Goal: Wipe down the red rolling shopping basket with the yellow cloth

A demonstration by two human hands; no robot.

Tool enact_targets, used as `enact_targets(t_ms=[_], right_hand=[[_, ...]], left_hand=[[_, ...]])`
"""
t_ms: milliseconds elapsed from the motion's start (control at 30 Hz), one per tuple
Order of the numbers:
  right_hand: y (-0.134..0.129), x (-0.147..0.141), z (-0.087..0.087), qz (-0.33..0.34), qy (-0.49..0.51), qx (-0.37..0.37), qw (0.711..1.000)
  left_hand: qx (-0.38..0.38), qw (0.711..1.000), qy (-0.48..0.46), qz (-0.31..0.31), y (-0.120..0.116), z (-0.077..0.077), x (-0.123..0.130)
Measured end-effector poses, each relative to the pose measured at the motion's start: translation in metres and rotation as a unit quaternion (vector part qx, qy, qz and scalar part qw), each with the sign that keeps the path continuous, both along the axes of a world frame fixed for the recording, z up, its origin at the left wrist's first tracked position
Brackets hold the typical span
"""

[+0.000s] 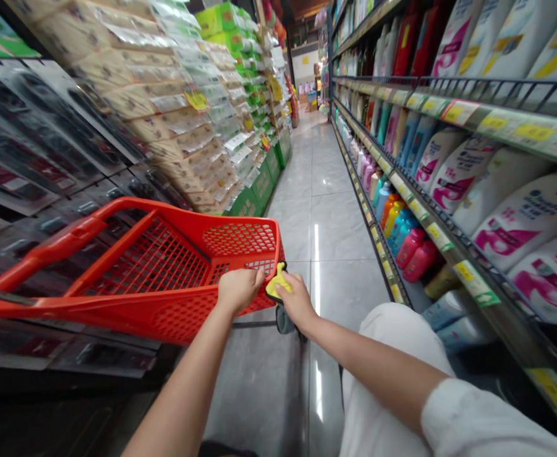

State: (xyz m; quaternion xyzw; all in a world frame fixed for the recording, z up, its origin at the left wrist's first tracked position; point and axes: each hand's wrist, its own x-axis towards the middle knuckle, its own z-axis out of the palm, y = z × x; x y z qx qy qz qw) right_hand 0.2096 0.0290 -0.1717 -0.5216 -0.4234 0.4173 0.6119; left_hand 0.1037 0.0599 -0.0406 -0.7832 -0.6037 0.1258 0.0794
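Observation:
A red plastic shopping cart (164,254) stands at the left, its basket holding nothing visible. My left hand (240,290) is closed over the cart's rim near the front corner. Right beside it, my right hand (299,298) grips a small yellow cloth (279,284) with a dark edge, pressed against the cart's end. A dark grey piece (285,319), perhaps a wheel or hanging cloth, shows just below the yellow cloth.
Shelves (473,124) of shampoo bottles (526,222) line the right side. Stacked tissue packs (164,120) and hanging packaged goods (35,127) line the left. Between them, a grey tiled floor (335,209) runs ahead. My knee (402,336) is near the right shelf.

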Motion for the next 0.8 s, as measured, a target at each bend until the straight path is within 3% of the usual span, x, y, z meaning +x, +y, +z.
enact_targets(t_ms=[100,200,300,433,600,733,800], right_hand=[[0.033,0.009,0.006,-0.023,0.049,-0.014,0.998],[0.079,0.026,0.018,0.023,0.082,-0.013,0.996],[0.1,0.034,0.025,0.013,0.056,-0.025,0.998],[0.069,0.025,0.018,-0.033,-0.046,-0.027,0.998],[0.012,0.017,-0.004,0.049,-0.05,0.018,0.997],[0.029,0.026,-0.001,-0.024,0.073,-0.064,0.995],[0.049,0.029,0.005,-0.063,0.093,-0.056,0.992]], left_hand=[[-0.012,1.0,0.004,-0.011,-0.006,0.002,-0.002],[-0.02,1.0,0.013,-0.019,-0.015,0.004,-0.004],[-0.022,0.999,0.02,-0.012,-0.02,0.004,-0.003],[-0.015,1.0,0.016,0.001,-0.015,0.002,-0.001],[-0.009,1.0,0.009,0.011,-0.003,0.002,-0.001],[-0.01,1.0,0.006,0.02,-0.001,0.002,-0.001],[-0.017,1.0,0.009,0.022,-0.003,0.002,-0.001]])
